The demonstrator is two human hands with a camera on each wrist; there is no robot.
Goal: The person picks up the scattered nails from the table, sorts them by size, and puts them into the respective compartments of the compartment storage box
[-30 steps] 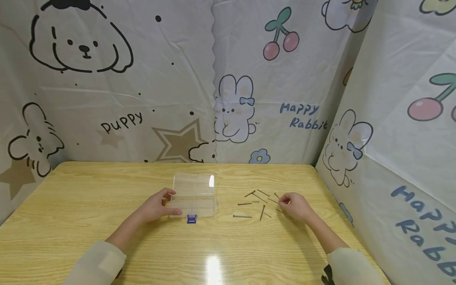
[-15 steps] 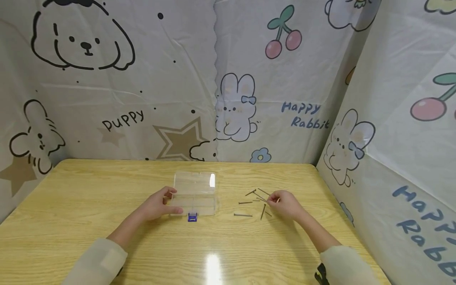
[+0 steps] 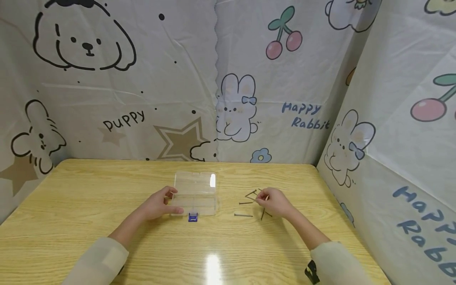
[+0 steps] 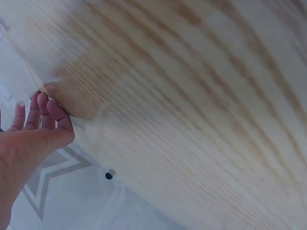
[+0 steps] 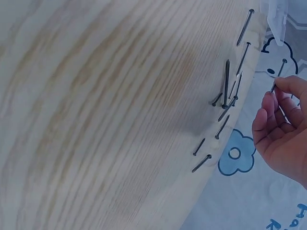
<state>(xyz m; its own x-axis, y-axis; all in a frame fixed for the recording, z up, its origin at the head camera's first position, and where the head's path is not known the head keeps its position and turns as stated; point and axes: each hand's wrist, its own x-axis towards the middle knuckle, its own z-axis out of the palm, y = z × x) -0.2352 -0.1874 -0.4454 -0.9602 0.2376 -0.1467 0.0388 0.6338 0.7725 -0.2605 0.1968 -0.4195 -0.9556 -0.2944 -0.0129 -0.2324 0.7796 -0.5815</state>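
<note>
A clear plastic box [image 3: 204, 205], its lid [image 3: 192, 183] tipped back, stands on the table. The left hand [image 3: 155, 204] grips its left side, thumb at the front near a blue latch [image 3: 192, 217]; that hand [image 4: 36, 132] also shows in the left wrist view, fingers bent. Right of the box, the right hand [image 3: 275, 202] is low over scattered nails [image 3: 243, 215]. In the right wrist view the right hand [image 5: 283, 129] pinches a nail [image 5: 282, 68] between thumb and fingertips, beside several loose nails [image 5: 244, 28]. In the head view the hand covers some nails.
The wooden table [image 3: 171, 253] meets a patterned cloth [image 3: 178, 87] at its back edge, and more cloth [image 3: 399, 158] hangs along the right side. A clear box corner [image 5: 277, 21] shows at the top of the right wrist view.
The right hand has moved left across the nails, toward the box. The left hand keeps its grip on the box; the head view has shifted slightly.
</note>
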